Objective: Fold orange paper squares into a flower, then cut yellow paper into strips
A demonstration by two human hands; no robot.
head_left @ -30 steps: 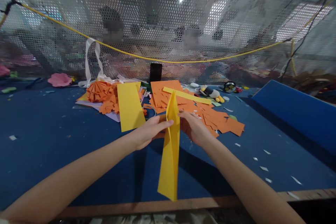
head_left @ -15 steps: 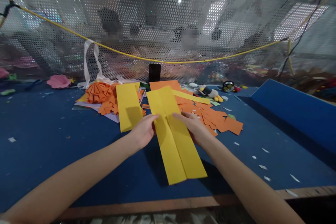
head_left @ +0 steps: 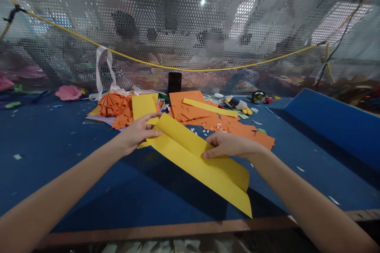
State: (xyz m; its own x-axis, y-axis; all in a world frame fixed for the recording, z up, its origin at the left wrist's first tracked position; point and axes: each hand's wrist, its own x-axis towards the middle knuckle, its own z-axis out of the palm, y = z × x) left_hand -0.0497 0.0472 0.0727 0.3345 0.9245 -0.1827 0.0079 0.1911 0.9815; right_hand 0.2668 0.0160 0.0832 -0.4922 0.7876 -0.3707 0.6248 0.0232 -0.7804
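Observation:
A long yellow paper sheet (head_left: 196, 158) with a lengthwise crease lies slanted above the blue table (head_left: 74, 174), its far end at upper left and its near end at lower right. My left hand (head_left: 138, 132) pinches the far end of this sheet between thumb and fingers. My right hand (head_left: 230, 146) grips its upper long edge near the middle, fingers curled over the paper. A second yellow sheet (head_left: 144, 104) lies flat behind my left hand.
Orange paper scraps (head_left: 225, 124) and a folded orange paper flower (head_left: 114, 104) pile up at the back. A black phone (head_left: 174, 82) stands by the perforated mesh screen (head_left: 190, 27). A raised blue board (head_left: 335, 126) sits right. A pink paper flower (head_left: 67, 92) lies far left.
The yellow sheet was folded upright, then opened flat, and is now turned to lie slanted from upper left to lower right. My left hand moved left and my right hand moved right.

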